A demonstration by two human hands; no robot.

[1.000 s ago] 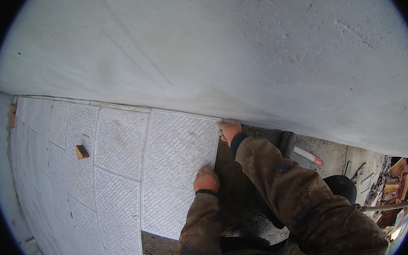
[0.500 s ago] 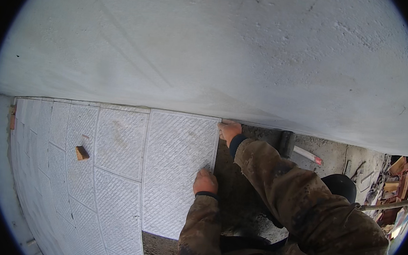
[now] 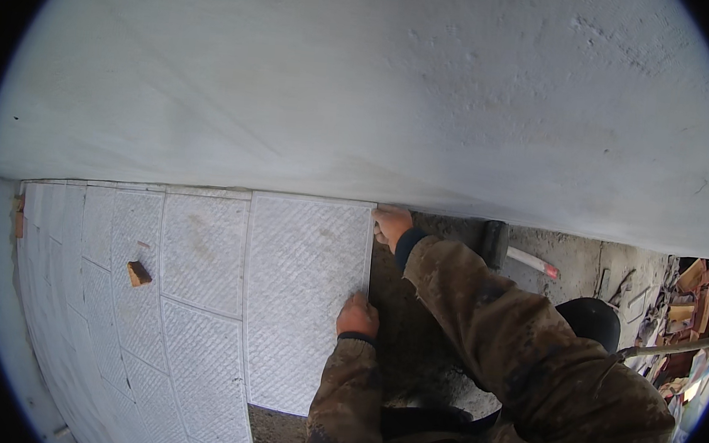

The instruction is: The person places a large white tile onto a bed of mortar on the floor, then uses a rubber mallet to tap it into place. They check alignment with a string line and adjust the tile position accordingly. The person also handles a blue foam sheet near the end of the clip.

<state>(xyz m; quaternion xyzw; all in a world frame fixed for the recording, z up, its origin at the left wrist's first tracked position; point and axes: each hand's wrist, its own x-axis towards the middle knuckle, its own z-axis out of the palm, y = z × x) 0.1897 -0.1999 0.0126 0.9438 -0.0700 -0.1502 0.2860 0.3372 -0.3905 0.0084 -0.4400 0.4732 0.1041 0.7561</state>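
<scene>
A large white floor tile [image 3: 304,284] with a ribbed surface lies against the foot of the wall, beside the laid tiles [image 3: 205,247] on its left. My right hand [image 3: 391,227] pinches its far right corner, close to the wall. Lower down the same edge, my left hand [image 3: 358,316] is closed over the tile's side; the fingertips beneath it are hidden. Dark, rough bedding [image 3: 409,322] shows to the right of the tile and under my arms.
The pale wall [image 3: 365,89] rises along the far side. A mallet with a black head [image 3: 495,244] and a whitish, red-tipped handle [image 3: 533,261] lies right of my hands. A small brown chunk [image 3: 139,274] sits on the laid tiles. Wood scraps [image 3: 684,314] are piled far right.
The tile's far right edge and my right hand appear slightly further left, along with a small shift of the whole view. Both hands keep their hold on the tile.
</scene>
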